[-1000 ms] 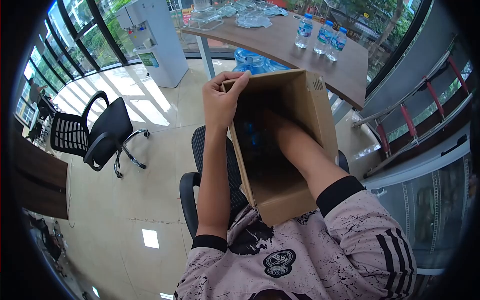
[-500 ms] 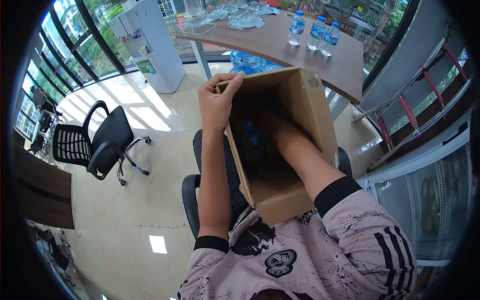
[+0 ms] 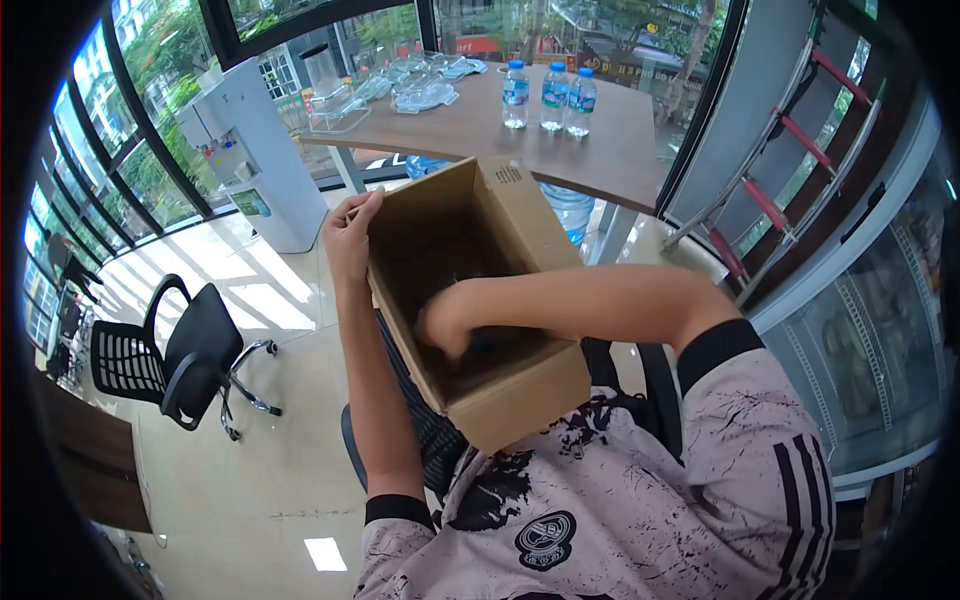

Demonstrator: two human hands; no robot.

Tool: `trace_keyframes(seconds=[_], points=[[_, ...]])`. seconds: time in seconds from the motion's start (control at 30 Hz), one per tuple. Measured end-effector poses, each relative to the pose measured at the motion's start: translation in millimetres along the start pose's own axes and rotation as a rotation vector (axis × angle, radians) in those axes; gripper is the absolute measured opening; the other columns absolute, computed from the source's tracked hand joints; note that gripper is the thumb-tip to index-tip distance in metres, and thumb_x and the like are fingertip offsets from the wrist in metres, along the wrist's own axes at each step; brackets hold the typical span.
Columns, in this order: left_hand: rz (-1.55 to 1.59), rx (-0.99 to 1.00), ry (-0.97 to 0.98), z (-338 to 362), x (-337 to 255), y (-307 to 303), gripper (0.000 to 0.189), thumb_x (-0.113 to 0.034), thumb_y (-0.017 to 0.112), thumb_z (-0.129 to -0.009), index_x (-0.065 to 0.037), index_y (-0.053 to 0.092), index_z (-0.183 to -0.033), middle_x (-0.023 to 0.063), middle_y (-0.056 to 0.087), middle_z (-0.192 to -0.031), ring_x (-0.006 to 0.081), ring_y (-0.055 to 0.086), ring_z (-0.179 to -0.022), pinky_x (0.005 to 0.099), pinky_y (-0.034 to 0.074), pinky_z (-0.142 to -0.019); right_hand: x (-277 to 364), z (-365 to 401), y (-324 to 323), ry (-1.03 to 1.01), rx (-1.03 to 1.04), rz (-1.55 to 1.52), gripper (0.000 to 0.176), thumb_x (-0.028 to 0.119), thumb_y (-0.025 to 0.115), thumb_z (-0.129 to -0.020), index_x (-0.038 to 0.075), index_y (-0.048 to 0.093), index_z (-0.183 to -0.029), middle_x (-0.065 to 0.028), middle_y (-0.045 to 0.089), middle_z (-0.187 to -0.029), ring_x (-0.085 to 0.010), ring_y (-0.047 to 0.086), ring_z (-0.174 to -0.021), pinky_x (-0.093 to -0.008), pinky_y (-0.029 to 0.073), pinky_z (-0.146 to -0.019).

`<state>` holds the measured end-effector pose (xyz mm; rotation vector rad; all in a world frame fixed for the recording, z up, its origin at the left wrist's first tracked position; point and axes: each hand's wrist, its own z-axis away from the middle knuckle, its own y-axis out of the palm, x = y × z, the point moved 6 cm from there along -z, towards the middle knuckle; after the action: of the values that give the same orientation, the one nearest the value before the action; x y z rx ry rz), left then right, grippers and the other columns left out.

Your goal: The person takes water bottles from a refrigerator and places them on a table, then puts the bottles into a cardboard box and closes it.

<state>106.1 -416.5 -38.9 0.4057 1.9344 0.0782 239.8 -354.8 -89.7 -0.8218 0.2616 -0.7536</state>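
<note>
An open cardboard box (image 3: 525, 400) is tilted in front of my body above a dark chair seat, its opening facing me. My left hand (image 3: 350, 240) is closed on the box's upper left rim, thumb over the edge. Bent at the wrist, my right hand (image 3: 447, 318) reaches down inside the box near its left wall. Its fingers are hidden in shadow, so whatever they touch does not show. A faint pale glint appears just above that hand, too dim to name.
Three water bottles (image 3: 553, 98) stand on the brown table (image 3: 610, 165) beyond the box, with clear glassware (image 3: 425, 95) further left. Large water jugs (image 3: 567, 210) sit underneath. A water dispenser (image 3: 260, 170), an office chair (image 3: 190, 350), a ladder (image 3: 770, 205) and a glass-door fridge (image 3: 860, 350) stand around.
The head view has shifted, and the box now appears lower and further left. My right hand has moved toward the box's left wall, its forearm now lying across the opening.
</note>
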Motion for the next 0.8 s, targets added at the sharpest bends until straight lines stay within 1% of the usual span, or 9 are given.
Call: trace_keyframes(seconds=[0.07,0.2,0.33,0.43,0.5,0.57,0.6,0.67,0.8], points=[[-0.002,-0.012,-0.012,1.6,0.8,-1.7,0.017,-0.013,0.069,-0.080,0.002,0.068,-0.088,0.0007,0.063,-0.077,0.0052,0.054,-0.070,0.0175,0.040,-0.067,-1.5,39.2,-6.5,0.010,-0.161,-0.039,0.050,0.034,0.070,-0.075,0.006,0.060,-0.115,-0.0202,0.062,-0.108,-0.0327,0.058,-0.103,-0.0397,0.047,-0.088],[0.035,0.013,-0.027,2.0,-0.7,8.2,0.017,-0.013,0.069,-0.080,0.002,0.068,-0.088,0.0011,0.064,-0.078,0.0056,0.055,-0.071,0.0174,0.040,-0.069,-31.4,114.2,-44.3,-0.179,-1.054,-0.357,0.032,0.027,0.070,-0.075,0.004,0.061,-0.095,-0.0075,0.064,-0.070,-0.0261,0.062,-0.065,-0.0341,0.049,-0.063],[0.013,-0.039,-0.098,0.0,0.6,14.8,0.017,-0.014,0.070,-0.080,0.001,0.068,-0.087,0.0010,0.064,-0.078,0.0056,0.056,-0.072,0.0175,0.040,-0.069,-95.7,172.7,-40.4,-0.287,-1.765,-0.639,0.024,0.025,0.069,-0.081,0.005,0.060,-0.090,-0.0005,0.060,-0.068,-0.0072,0.054,-0.059,-0.0218,0.043,-0.057],[0.003,-0.034,-0.134,-11.1,11.9,9.1,0.017,-0.015,0.071,-0.079,0.000,0.068,-0.086,0.0011,0.064,-0.079,0.0056,0.056,-0.073,0.0176,0.041,-0.070,-199.0,185.9,5.8,-0.153,-2.148,-1.053,0.025,0.027,0.066,-0.084,0.004,0.059,-0.090,0.0005,0.058,-0.076,-0.0058,0.052,-0.062,-0.0210,0.041,-0.056],[-0.033,-0.019,-0.140,-14.8,17.0,9.6,0.018,-0.016,0.071,-0.080,0.001,0.068,-0.086,0.0010,0.064,-0.079,0.0051,0.055,-0.073,0.0173,0.040,-0.070,-255.5,183.8,39.8,0.042,-2.217,-1.096,0.028,0.029,0.062,-0.087,0.003,0.057,-0.091,0.0000,0.053,-0.065,-0.0068,0.051,-0.061,-0.0223,0.041,-0.060],[-0.087,-0.023,-0.147,-16.4,17.9,11.5,0.019,-0.017,0.070,-0.080,0.001,0.068,-0.085,0.0010,0.063,-0.079,0.0050,0.055,-0.074,0.0172,0.040,-0.070,-317.3,174.2,97.9,0.574,-2.257,-1.321,0.036,0.033,0.067,-0.083,0.002,0.056,-0.096,-0.0008,0.054,-0.068,-0.0079,0.051,-0.062,-0.0235,0.042,-0.061],[-0.143,-0.030,-0.153,-17.0,18.0,11.9,0.019,-0.017,0.069,-0.081,0.002,0.068,-0.085,0.0010,0.063,-0.079,0.0048,0.054,-0.075,0.0171,0.039,-0.071,-337.8,169.5,118.6,0.578,-2.267,-1.312,0.036,0.033,0.067,-0.083,0.002,0.056,-0.096,-0.0008,0.054,-0.068,-0.0079,0.051,-0.062,-0.0235,0.042,-0.061],[-0.191,-0.028,-0.137,-16.4,20.4,8.1,0.019,-0.017,0.068,-0.082,0.002,0.067,-0.086,0.0011,0.063,-0.079,0.0047,0.054,-0.075,0.0170,0.039,-0.071,-360.3,172.4,150.8,1.167,-2.161,-0.936,0.049,0.035,0.075,-0.074,0.000,0.053,-0.101,-0.0047,0.057,-0.076,-0.0106,0.053,-0.066,-0.0262,0.045,-0.061],[-0.161,-0.012,-0.181,-10.6,21.4,0.5,0.017,-0.014,0.064,-0.085,0.003,0.066,-0.088,0.0011,0.063,-0.080,0.0045,0.053,-0.076,0.0178,0.039,-0.072,-419.0,169.2,163.7,1.179,-2.189,-0.983,0.064,0.037,0.080,-0.066,-0.002,0.051,-0.108,-0.0102,0.058,-0.086,-0.0187,0.057,-0.076,-0.0319,0.047,-0.072]])
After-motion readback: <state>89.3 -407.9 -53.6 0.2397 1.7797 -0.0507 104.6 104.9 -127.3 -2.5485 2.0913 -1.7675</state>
